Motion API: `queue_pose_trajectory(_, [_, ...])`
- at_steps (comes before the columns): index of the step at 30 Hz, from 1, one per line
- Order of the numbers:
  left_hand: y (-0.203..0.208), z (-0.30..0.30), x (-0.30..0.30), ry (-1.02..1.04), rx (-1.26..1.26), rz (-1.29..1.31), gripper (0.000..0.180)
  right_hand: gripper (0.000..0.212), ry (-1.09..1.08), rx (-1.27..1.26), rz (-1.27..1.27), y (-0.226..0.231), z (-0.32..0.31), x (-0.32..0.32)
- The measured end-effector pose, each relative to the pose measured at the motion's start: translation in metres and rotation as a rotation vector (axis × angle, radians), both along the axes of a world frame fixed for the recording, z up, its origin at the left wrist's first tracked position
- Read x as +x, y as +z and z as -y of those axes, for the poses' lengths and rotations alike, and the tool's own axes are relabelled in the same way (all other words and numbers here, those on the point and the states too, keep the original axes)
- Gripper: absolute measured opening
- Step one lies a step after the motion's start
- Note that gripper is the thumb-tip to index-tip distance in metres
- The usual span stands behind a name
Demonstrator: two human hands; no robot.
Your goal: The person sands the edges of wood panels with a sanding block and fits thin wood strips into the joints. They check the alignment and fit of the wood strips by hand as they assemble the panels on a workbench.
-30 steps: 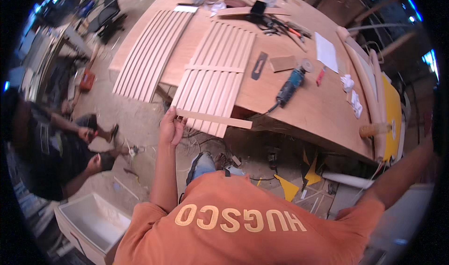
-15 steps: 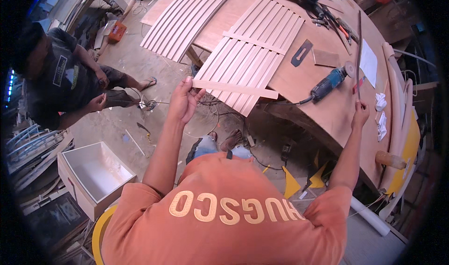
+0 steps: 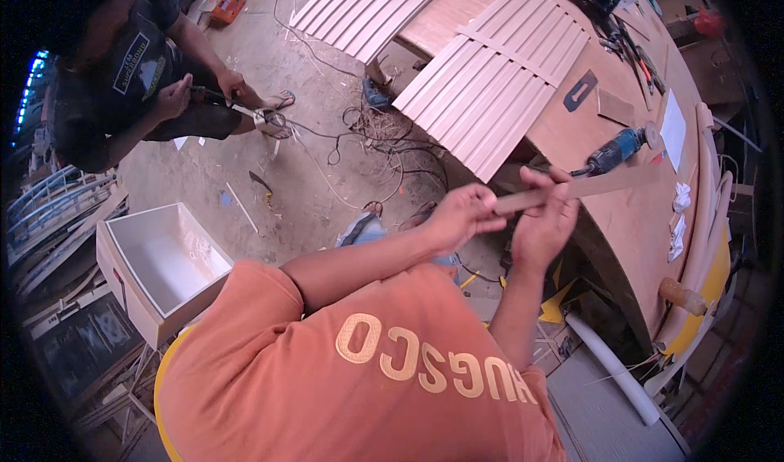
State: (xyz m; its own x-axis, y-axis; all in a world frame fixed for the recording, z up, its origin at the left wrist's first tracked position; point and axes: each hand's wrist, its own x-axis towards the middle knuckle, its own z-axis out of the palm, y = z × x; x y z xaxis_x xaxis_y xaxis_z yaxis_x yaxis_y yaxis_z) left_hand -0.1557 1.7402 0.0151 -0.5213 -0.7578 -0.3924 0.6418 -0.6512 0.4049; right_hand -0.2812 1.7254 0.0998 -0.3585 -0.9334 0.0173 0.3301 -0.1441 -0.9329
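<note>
Wooden strip (image 3: 608, 184), its left end pinched in my left hand (image 3: 457, 219); my right hand (image 3: 542, 232) grasps it just to the right. Its right part extends above the table (image 3: 633, 233). Beyond lie a slatted panel (image 3: 496, 78), far left, and an angle grinder (image 3: 614, 151), right.

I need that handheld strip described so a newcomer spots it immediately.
Start at the big table, then the nearer slatted panel. Just right of that panel's lowest corner, the left hand and right hand hold the wooden strip. It is a single loose piece, unlike the panel's slats.
</note>
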Motion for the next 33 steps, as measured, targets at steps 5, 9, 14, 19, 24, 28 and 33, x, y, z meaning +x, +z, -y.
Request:
queue_pose_trajectory(5, [-0.042,0.008,0.092,-0.011,-0.256,0.465,0.019,0.033,0.209,0.446,-0.574,0.026,-0.028,-0.005])
queue_pose_trajectory(9, [-0.082,0.077,0.163,0.592,-0.757,0.979,0.025,0.029,0.295,0.341,-1.115,-0.025,-0.040,0.020])
queue_pose_trajectory(14, [-0.137,0.155,0.204,0.582,-1.022,1.223,0.021,0.038,0.136,-0.077,-1.455,-0.107,-0.016,0.042])
queue_pose_trajectory(19, [-0.207,0.196,0.206,0.425,-1.341,1.334,0.018,0.045,-0.256,-0.598,-1.810,-0.163,0.007,0.035])
queue_pose_trajectory(24, [-0.211,0.217,0.193,0.776,-1.681,0.703,0.069,0.038,-0.564,-0.670,-1.931,-0.195,-0.002,0.040])
queue_pose_trajectory(28, [-0.191,0.222,0.184,0.741,-1.926,0.736,0.059,0.033,-0.703,-0.727,-2.004,-0.187,-0.014,0.041])
queue_pose_trajectory(33, [-0.190,0.235,0.177,0.724,-2.045,0.790,0.033,0.041,-0.600,-0.776,-2.026,-0.172,-0.012,0.039])
